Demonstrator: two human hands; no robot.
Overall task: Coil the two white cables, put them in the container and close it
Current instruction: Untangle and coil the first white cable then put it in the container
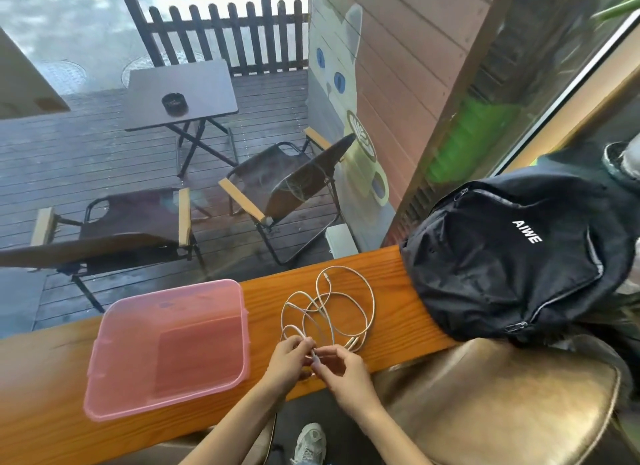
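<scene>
Nearest, one pale shoe shows at the bottom edge below the counter. Two bare hands meet at the near edge of the orange wooden counter. The left hand and the right hand each have fingertips pinched together on a cable end between them; the plug itself is too small to make out.

From that pinch the white cables run away toward the far edge of the counter in loose overlapping loops, so the tangle's long axis goes near to far. It is probably two cables, but the strands cross so much that they cannot be counted apart. Two plug ends seem to lie together just right of the hands.

Left of the cables, apart from them, sits one pink translucent container, its long axis running left to right; whether its lid is on is hard to tell. At the right end of the counter rests one black backpack, lettered "AIWE". One brown seat lies near right, cut off by the frame.

Beyond the glass stand two folding chairs and one small table bearing one dark ashtray.
</scene>
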